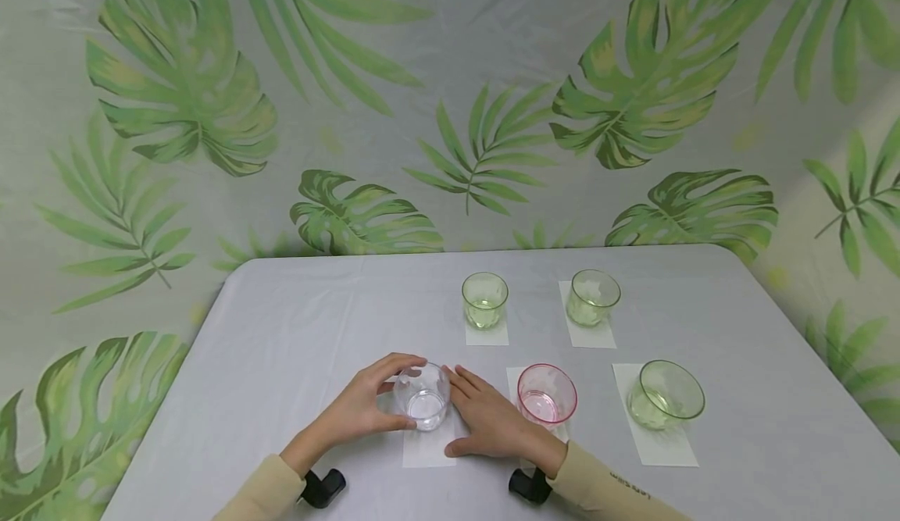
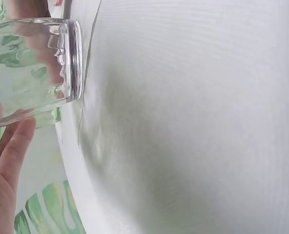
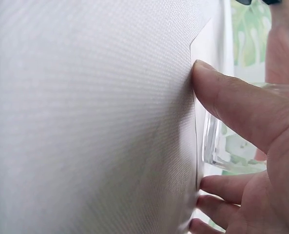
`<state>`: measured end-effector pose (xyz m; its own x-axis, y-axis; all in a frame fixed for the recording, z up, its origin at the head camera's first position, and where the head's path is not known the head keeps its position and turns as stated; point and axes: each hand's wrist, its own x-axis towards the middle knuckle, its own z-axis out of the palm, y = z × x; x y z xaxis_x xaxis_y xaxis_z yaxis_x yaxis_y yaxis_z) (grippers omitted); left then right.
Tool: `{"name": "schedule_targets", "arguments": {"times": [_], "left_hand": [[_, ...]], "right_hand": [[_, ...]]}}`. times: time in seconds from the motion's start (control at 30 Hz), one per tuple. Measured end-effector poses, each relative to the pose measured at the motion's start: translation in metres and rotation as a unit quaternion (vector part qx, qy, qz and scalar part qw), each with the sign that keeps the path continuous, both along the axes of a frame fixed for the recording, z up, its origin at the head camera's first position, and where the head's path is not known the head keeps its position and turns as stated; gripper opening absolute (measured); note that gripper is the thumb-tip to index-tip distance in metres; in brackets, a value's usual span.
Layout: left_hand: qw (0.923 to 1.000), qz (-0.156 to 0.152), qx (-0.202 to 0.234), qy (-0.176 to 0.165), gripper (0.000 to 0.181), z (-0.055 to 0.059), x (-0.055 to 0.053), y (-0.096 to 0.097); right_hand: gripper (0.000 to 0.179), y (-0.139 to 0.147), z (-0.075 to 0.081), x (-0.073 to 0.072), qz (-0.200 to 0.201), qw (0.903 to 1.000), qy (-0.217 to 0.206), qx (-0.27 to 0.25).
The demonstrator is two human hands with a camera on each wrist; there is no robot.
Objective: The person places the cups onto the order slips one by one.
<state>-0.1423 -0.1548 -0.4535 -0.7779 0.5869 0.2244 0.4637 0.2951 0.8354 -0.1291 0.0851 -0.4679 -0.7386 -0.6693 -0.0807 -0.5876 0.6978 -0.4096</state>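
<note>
My left hand (image 1: 360, 405) curves round a clear glass (image 1: 425, 405), thumb at its near side and fingers at the far side. Under the glass, close to its base, is a white paper rectangle (image 1: 429, 452). The right hand (image 1: 488, 419) lies low with its fingers extended at the right edge of this paper, beside the glass. In the right wrist view its thumb (image 3: 217, 87) and fingertips touch down along the paper's edge. The left wrist view shows the glass (image 2: 32, 63) upright, fingertips against its side.
Right of my right hand stands a pink-tinted glass (image 1: 547, 396) on paper, partly behind the wrist. Green-tinted glasses stand on papers at back centre (image 1: 485, 302), back right (image 1: 593, 300) and front right (image 1: 664, 397). A white cloth (image 1: 316, 310) covers the table; a leaf-printed curtain hangs behind.
</note>
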Motion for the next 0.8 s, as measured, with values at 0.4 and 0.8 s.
{"name": "schedule_targets", "arguments": {"times": [0.4, 0.8], "left_hand": [[0.9995, -0.010, -0.005, 0.031, 0.076, -0.0075, 0.0004, 0.0030], [0.9980, -0.012, -0.024, 0.057, 0.078, -0.0078, 0.0000, 0.0036]], "right_hand": [[0.093, -0.0006, -0.0018, -0.0012, -0.008, 0.9998, -0.007, 0.014], [0.081, 0.0043, 0.0033, 0.0047, -0.017, 0.9995, -0.020, -0.018]]}}
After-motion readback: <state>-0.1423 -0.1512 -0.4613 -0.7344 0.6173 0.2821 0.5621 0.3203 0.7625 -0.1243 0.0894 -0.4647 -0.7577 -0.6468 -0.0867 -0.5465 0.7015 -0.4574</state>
